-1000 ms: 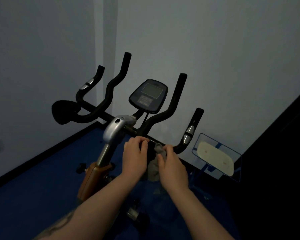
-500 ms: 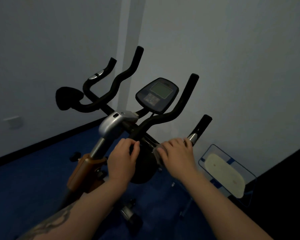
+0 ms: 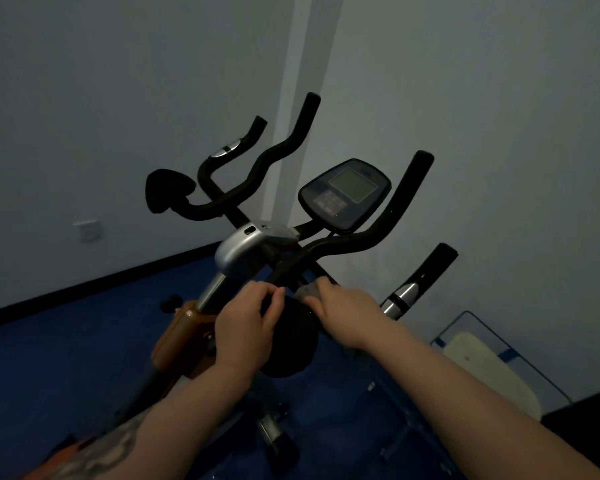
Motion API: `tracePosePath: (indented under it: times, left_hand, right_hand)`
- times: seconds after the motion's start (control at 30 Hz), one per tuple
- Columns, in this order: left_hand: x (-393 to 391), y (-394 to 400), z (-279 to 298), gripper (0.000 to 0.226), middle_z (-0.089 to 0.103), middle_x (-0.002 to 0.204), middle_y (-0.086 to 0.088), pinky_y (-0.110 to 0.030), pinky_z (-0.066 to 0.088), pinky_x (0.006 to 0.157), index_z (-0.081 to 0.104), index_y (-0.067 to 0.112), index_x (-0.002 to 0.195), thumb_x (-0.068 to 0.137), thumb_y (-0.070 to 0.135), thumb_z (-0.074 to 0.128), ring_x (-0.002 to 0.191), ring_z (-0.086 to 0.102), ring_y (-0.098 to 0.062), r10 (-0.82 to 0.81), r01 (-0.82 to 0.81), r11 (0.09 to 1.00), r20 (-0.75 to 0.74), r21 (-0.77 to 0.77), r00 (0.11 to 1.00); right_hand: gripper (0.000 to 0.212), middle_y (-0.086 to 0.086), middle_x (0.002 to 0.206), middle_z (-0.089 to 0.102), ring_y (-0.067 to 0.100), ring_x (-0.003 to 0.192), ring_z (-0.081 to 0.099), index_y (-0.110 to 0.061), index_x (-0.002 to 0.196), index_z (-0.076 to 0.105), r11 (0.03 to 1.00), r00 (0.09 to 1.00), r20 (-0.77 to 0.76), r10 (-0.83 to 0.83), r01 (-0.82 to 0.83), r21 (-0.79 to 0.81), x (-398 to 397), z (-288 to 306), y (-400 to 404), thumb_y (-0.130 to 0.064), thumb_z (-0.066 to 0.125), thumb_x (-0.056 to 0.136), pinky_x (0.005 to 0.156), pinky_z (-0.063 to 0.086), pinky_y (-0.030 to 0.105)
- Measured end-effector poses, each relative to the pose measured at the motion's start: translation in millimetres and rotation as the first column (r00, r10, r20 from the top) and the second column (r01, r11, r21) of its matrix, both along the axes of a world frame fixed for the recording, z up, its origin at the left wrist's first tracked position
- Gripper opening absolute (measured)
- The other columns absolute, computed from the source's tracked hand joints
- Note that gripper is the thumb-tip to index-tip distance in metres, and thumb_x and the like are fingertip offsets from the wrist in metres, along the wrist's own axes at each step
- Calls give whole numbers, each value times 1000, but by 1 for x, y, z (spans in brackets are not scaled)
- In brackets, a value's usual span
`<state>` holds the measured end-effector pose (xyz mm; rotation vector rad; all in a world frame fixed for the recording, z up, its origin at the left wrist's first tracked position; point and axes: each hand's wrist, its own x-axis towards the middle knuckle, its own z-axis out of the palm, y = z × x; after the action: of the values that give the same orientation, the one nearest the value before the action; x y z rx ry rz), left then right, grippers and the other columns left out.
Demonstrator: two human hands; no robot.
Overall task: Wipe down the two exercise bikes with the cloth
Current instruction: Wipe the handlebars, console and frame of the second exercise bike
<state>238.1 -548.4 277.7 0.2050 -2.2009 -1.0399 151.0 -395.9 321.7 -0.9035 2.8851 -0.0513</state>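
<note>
Exercise bike (image 3: pixel 257 247): standing by the wall, handlebar crossbar running left to right, grip horns pointing up and away.
Cloth (image 3: pixel 309 292): lying bunched on the bar below the console (image 3: pixel 345 195).
Right hand (image 3: pixel 343 308): pressing on the cloth, fingers curling over it.
Left hand (image 3: pixel 246 323): curling round the round black pad (image 3: pixel 295 337) just left of the cloth.

A small, dim workout room, perhaps in a home or a little gym. An exercise bike (image 3: pixel 257 258) with black handlebars (image 3: pixel 388 226) and a console screen (image 3: pixel 345 194) stands in the corner of plain pale walls (image 3: pixel 118 98). The floor (image 3: pixel 66 358) is blue, edged by a dark skirting board (image 3: pixel 94 285), with a wall socket (image 3: pixel 89 231) low down.
</note>
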Motion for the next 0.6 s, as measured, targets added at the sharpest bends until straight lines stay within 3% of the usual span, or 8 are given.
tracePosePath:
  times: [0.1,0.27,0.47,0.53,0.6]
  left_hand:
    - [-1,0,0,25,57,72,8,-30,46,54,61,21,79,94,38,50,63,53,-6,15,-15,1000,-39,-8,999]
    - [0,0,-1,17,58,75,7,-31,48,58,62,19,81,94,29,56,66,55,-7,-21,21,1000,-40,11,999]
    - [2,-2,1,22,55,75,8,-27,47,57,59,21,81,95,35,47,65,52,-5,-69,71,996,-41,47,997]
    - [2,-3,1,18,55,77,7,-28,48,58,59,21,83,95,31,50,67,53,-5,-87,89,994,-25,57,996]
    - [2,-3,2,18,54,79,7,-28,48,59,60,20,84,95,30,50,68,53,-5,-105,107,992,-30,71,994]
  right_hand:
    - [45,15,112,61,34,95,60,-13,119,40,1000,999,49,-11,10,24,-6,4,-8,-52,25,101,67,40,38]
    - [42,13,116,60,33,97,59,-14,119,44,991,998,53,-38,45,-130,-1,5,-23,-49,28,102,77,47,42]
    - [35,1,108,64,25,91,61,-25,120,46,998,997,-71,21,-16,63,14,14,24,-50,32,101,64,39,34]
    - [32,-1,105,64,22,93,61,-25,116,52,999,995,-91,-38,36,-25,22,20,24,-48,36,100,69,43,34]
    - [27,-3,104,61,17,95,58,-25,112,58,958,990,-76,-121,96,-268,31,22,19,-43,42,100,75,44,32]
